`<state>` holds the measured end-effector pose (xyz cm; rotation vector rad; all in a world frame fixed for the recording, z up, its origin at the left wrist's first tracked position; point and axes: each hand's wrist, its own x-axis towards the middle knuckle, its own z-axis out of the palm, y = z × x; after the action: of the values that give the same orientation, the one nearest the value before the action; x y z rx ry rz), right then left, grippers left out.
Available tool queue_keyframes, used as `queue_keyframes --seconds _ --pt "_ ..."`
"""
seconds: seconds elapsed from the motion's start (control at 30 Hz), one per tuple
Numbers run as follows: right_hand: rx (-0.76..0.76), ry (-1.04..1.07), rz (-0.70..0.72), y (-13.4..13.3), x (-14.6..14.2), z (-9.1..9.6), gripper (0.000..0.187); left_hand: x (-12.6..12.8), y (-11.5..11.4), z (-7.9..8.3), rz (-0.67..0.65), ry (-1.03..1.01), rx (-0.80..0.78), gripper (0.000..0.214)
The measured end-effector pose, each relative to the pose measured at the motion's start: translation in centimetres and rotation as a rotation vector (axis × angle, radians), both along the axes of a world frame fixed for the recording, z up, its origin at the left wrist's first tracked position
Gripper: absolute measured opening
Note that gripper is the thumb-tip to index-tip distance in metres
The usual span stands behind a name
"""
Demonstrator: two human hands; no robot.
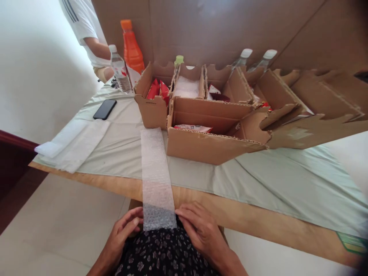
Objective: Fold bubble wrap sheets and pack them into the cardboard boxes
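Note:
A long strip of clear bubble wrap (156, 165) lies across the table's front edge, its near end hanging down to a dark flowered garment (161, 253). At the strip's left edge is my left hand (122, 230), thumb apart from the curved fingers and nothing plainly held. My right hand (201, 226) meets the opposite edge, thumb and forefinger pinched together there; the fingertips partly hide the contact. Just beyond the strip's far end stand a small cardboard box (152, 113) with red packets and a longer cardboard box (201, 147) holding a red-and-white packet.
More bubble wrap (83, 147) and a black phone (105, 109) lie on the left. Behind are a water bottle (120, 73), an orange bottle (133, 50) and several cardboard compartments (316, 128). A tall cardboard panel (201, 30) backs them. Another person's arm (97, 49) shows upper left.

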<state>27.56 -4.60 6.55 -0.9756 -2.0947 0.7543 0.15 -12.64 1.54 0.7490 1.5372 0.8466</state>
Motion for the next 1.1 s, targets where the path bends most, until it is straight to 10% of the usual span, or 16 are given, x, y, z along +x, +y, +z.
queue_keyframes --seconds 0.6,0.7,1.1 --pt "-0.102 -0.241 0.081 -1.2 -6.2 -0.3 0.032 2.5 2.8 1.2 -0.053 -0.204 0.048 0.043" --pt "-0.102 -0.128 0.019 -0.4 -6.5 -0.9 0.01 2.6 2.9 0.1 -0.076 -0.234 0.096 0.043" --pt "-0.432 0.547 -0.445 -0.9 -3.3 -1.5 0.025 2.0 2.5 0.3 0.022 -0.347 0.086 0.054"
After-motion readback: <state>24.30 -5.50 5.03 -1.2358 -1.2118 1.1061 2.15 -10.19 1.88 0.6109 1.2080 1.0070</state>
